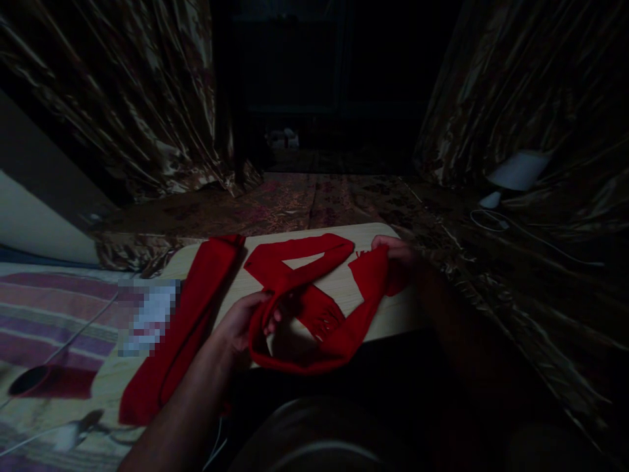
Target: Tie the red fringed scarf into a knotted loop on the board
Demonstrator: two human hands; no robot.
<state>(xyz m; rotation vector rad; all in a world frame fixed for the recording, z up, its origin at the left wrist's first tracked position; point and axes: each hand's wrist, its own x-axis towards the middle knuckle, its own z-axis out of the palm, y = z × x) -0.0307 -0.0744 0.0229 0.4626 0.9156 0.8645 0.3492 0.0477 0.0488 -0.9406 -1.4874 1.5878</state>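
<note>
One scarf (344,342) spans left grip (248,320) to right grip (397,250).

Here's the red scarf (289,278), soft, narrow and fringed at both ends, partly spread over the pale wooden surface (396,314)! It crosses itself in an angular loop, then sags in a wide curve nearer, its right end bunched.
</note>
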